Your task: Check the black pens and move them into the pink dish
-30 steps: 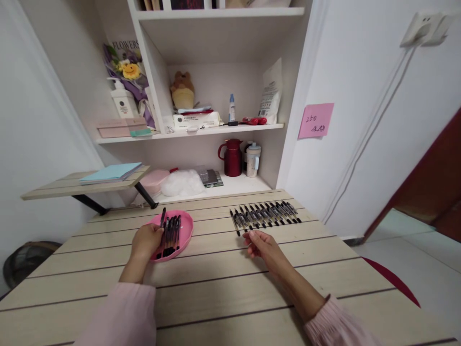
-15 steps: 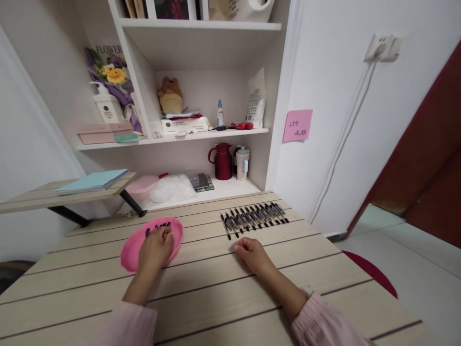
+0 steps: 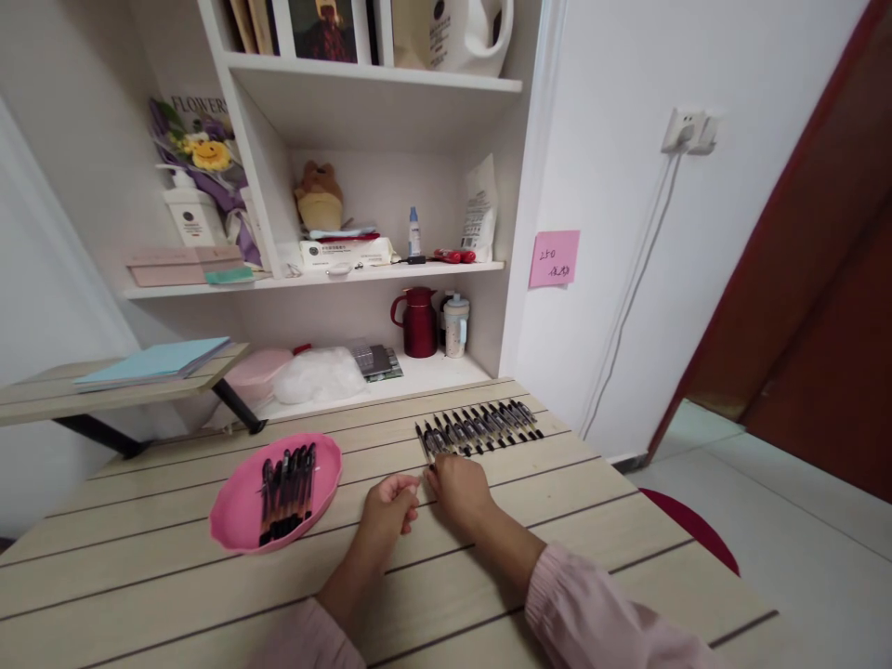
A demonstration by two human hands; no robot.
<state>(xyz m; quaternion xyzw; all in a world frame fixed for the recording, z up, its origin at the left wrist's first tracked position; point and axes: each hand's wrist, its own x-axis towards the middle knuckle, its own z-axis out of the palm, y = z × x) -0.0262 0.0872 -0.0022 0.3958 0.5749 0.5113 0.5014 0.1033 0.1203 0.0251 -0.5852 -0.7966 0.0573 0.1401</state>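
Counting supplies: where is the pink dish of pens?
The pink dish sits on the wooden table, left of the left hand.

- The person wears a pale pink top with 2 long sleeves, both showing on the side of the wooden table [image 3: 627,548] nearest the camera.
- The right sleeve [image 3: 599,618] is loose and ends in a gathered cuff at the wrist.
- The left sleeve [image 3: 310,641] shows only its cuff edge.
- The left hand [image 3: 386,506] and right hand [image 3: 460,488] are bare, without gloves.
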